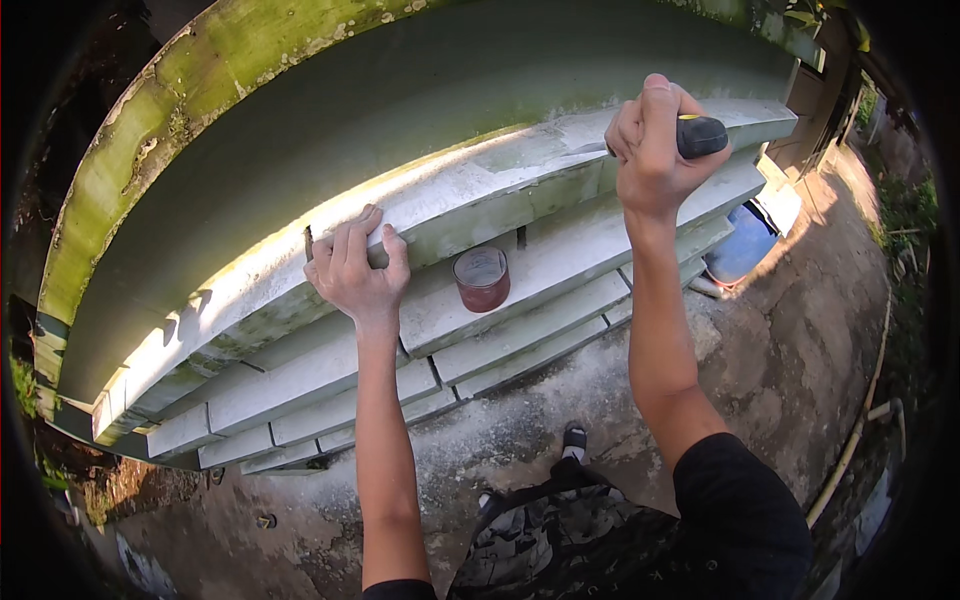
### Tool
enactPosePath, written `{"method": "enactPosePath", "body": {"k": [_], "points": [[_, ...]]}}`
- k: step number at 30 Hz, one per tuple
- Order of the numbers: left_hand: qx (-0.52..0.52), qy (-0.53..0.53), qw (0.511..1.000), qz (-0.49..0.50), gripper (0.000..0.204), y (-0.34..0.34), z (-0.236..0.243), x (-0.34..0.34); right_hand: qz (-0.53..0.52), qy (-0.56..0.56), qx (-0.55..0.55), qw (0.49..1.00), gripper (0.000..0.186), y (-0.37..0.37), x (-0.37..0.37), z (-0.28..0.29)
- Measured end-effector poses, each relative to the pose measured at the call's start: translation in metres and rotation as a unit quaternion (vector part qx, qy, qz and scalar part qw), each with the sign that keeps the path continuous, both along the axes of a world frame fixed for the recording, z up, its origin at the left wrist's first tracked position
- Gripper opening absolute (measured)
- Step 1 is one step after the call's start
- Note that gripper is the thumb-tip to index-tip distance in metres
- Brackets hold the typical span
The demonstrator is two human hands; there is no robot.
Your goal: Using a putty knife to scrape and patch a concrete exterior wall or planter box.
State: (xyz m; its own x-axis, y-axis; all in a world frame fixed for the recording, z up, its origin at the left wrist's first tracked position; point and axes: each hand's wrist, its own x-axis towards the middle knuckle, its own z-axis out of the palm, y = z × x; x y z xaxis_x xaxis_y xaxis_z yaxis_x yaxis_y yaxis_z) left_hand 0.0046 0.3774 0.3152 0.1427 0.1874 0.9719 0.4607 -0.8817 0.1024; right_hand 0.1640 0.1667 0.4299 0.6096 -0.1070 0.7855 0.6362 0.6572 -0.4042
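Note:
My left hand (355, 260), dusted with pale powder, leans on the curved top ledge (430, 200). Its fingers lie over the upper face and the thumb points to the right, with nothing held. Higher and to the right, my right hand (655, 145) is wrapped round the thick black handle of a tool (703, 136) with a yellow mark. A thin pale part, apparently its blade, shows left of the fist against the ledge; its full shape is hidden. Between my arms, a reddish-brown round tin (483, 282) stands on the tier just below the ledge.
Several stepped concrete tiers (540, 325) descend towards me. A mossy green curved rim (130, 130) arches behind the ledge. At the right stands a blue container (740, 245). My feet are on a rough, dusty floor (650, 480), and a long pole (850, 450) lies along its right side.

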Motion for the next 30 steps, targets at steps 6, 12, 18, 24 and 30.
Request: {"method": "enactPosePath", "body": {"k": [6, 12, 18, 24, 30], "points": [[0.033, -0.005, 0.999, 0.002, 0.015, 0.004, -0.002, 0.002, -0.041, -0.002, -0.014, 0.999, 0.046, 0.007, 0.006, 0.002], [0.027, -0.005, 1.000, 0.005, 0.015, 0.003, 0.000, 0.002, -0.047, 0.031, -0.005, 0.998, 0.045, 0.017, 0.013, -0.004], [-0.003, 0.003, 1.000, -0.006, 0.014, -0.006, 0.001, 0.004, -0.095, 0.014, -0.006, 0.995, 0.045, 0.011, 0.023, -0.013], [-0.008, 0.005, 1.000, -0.004, 0.014, -0.004, 0.002, 0.003, -0.026, 0.030, 0.028, 0.999, 0.045, -0.005, 0.009, -0.006], [-0.014, 0.013, 1.000, -0.002, 0.014, -0.003, -0.001, 0.001, -0.039, 0.066, 0.014, 0.997, 0.046, 0.006, 0.013, -0.002]]}}
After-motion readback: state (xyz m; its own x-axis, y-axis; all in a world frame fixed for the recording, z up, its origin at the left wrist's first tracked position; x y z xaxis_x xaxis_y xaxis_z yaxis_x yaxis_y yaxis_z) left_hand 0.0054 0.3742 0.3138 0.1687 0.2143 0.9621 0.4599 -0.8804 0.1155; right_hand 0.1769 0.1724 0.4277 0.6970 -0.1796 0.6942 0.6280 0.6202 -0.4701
